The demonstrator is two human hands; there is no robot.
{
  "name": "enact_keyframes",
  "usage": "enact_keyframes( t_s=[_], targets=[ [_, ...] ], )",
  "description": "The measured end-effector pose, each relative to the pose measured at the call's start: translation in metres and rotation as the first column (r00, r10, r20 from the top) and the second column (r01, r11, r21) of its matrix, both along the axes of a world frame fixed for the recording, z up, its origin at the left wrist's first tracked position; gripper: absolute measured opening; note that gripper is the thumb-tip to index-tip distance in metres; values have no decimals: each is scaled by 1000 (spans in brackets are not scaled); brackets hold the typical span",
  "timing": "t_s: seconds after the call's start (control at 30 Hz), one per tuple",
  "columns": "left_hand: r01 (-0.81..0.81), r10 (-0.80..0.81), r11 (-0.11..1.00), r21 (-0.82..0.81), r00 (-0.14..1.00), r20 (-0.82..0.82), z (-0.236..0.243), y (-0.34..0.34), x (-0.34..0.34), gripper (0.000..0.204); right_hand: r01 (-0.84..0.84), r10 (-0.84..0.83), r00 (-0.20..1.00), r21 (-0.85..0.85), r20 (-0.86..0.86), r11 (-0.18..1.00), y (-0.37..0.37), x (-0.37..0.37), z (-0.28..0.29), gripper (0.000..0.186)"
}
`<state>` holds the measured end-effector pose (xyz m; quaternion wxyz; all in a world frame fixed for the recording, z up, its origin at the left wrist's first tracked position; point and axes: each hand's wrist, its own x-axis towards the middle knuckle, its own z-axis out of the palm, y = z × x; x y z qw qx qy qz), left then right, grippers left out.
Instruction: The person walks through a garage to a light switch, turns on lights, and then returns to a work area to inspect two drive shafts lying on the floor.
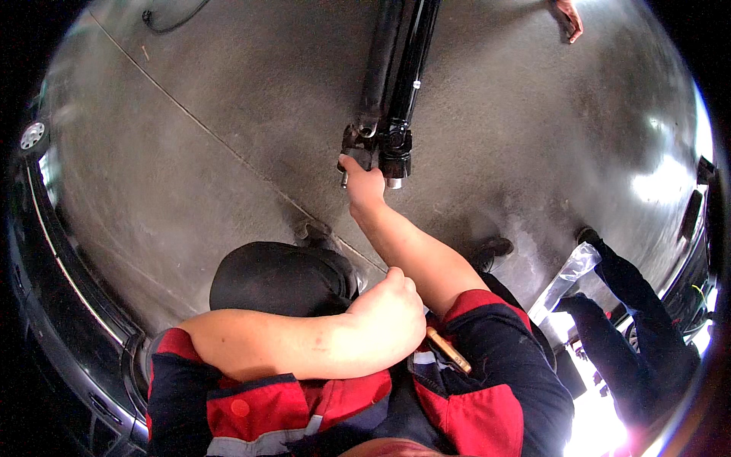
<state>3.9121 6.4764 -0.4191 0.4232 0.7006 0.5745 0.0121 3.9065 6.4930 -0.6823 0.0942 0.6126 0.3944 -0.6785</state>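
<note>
Two long black drive shafts lie side by side on the floor, stretching away from me. The left drive shaft looks dull and dusty; the right drive shaft is glossy, with a small white mark. Each has a universal joint at its near end. My right hand reaches forward and grips the joint of the dull shaft, its fingers partly hidden. Beside that hand is the glossy shaft's joint. My left hand is closed in a fist before my chest; whatever it may hold is hidden.
Dark cars stand at the left and right edges. Another person's hand shows at the top right. Someone's dark-trousered legs are at the right, beside clear plastic wrap. A black cable lies at the top left.
</note>
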Motion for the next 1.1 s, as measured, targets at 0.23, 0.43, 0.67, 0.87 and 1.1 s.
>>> enact_keyframes(
  t_s=[0.23,0.43,0.67,0.87,1.1],
  targets=[
    [1,-1,1000,-27,1000,-2,-1,1,-3,16,-389,277,893,296,355,873,-13,4,-14,62],
    [-2,2,999,-35,1000,0,-1,-5,-5,16,-570,388,781,306,489,763,-15,6,-12,70],
    [-56,56,998,1,998,15,0,-10,-7,15,-637,430,723,281,540,718,-14,2,-13,73],
    [-66,67,995,73,998,-9,3,-13,-8,14,-776,741,582,499,334,385,-6,71,0,63],
    [-103,103,991,84,995,11,4,-14,-6,15,-925,926,-378,-37,21,-377,61,138,-29,53]
  ],
)
